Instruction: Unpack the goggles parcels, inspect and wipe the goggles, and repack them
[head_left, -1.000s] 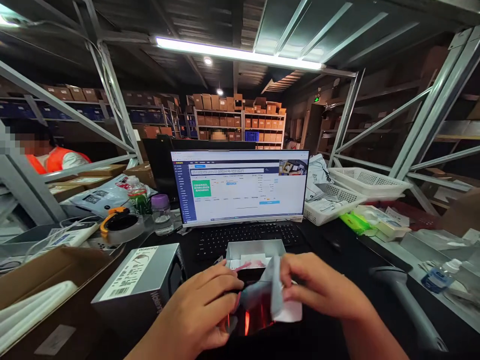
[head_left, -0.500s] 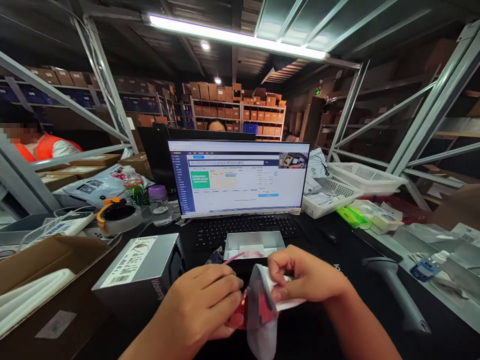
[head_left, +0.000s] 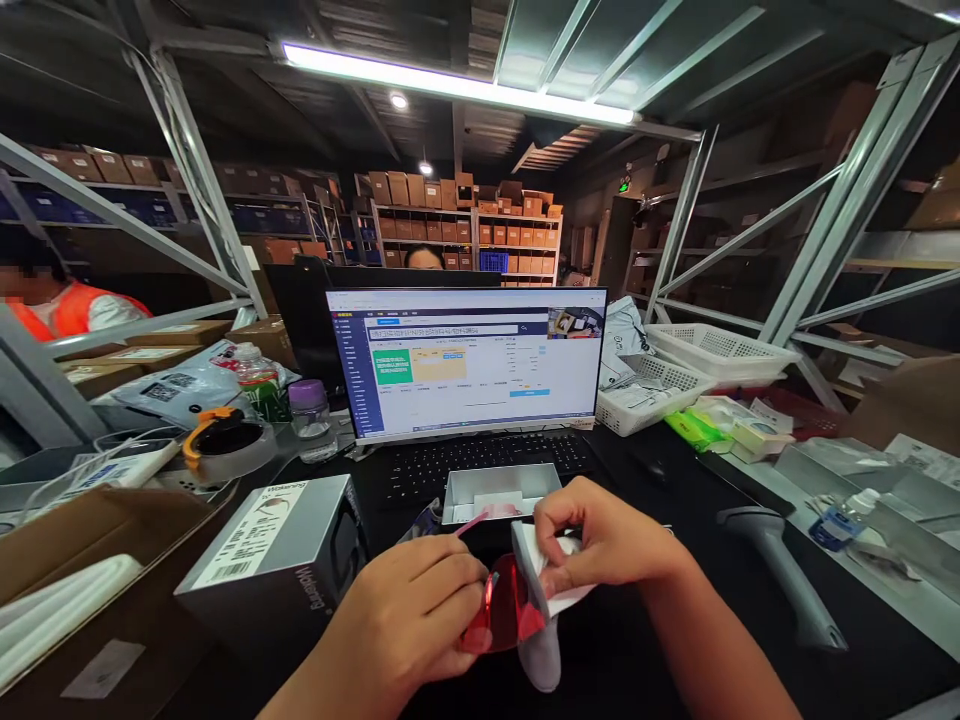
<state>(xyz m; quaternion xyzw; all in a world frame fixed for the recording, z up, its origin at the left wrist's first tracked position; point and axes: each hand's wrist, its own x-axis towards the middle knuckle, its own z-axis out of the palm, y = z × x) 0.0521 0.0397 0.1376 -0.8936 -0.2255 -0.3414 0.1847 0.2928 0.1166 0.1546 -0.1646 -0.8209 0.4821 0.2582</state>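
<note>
My left hand (head_left: 420, 605) is closed around a pair of red-tinted glasses (head_left: 504, 605); a thin pink temple arm sticks up past its fingers. My right hand (head_left: 607, 535) pinches a white cloth (head_left: 561, 590) between thumb and fingers. The cloth lies against the right end of the red lens, and its lower part hangs down below. Just beyond the hands stands an open grey box tray (head_left: 457, 495) with a pale slip inside. To the left of my left hand is a grey product box (head_left: 319, 515) with a glasses picture on its label.
A monitor (head_left: 469, 400) and black keyboard (head_left: 420, 465) stand ahead. On the right lie a barcode scanner (head_left: 784, 570), a blue bottle (head_left: 844, 520) and white baskets (head_left: 712, 345). An open carton (head_left: 187, 520) and tape roll (head_left: 229, 445) are left. Co-workers sit beyond.
The cloth has shifted rightward off the glasses, so more of the red lens shows. My right hand has moved slightly, and the whole view has turned a little to the right.
</note>
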